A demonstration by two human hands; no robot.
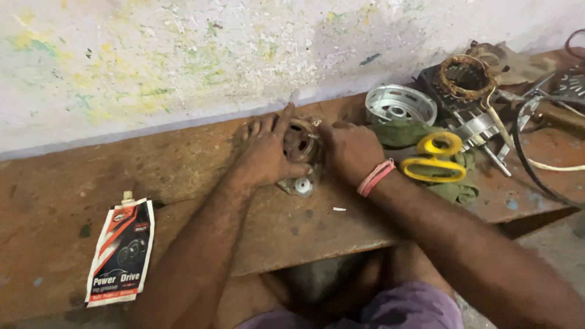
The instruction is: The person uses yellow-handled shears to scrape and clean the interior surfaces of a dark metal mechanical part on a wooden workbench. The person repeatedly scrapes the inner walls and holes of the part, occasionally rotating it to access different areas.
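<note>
One head-worn view looks steeply down, close over the wooden workbench (183, 176) against a wall.

Beyond my fingers rises a white wall (183, 55), flecked yellow and green. Under them, a rusty brown bench (55, 183). Light is dim.

flat pouch (120, 253) with nozzle, white, orange and black, on the bench's (49, 195) left part

**Open to your left, crowded to your right**

Your left hand (266, 153) has bare bench (183, 164) beside it, out to the pouch (122, 253). Right of your right hand (352, 150), the scissors (434, 159), rag (402, 133), housing (399, 103) and coil (466, 76) block the way. The wall (183, 55) shuts off the far edge.
</note>
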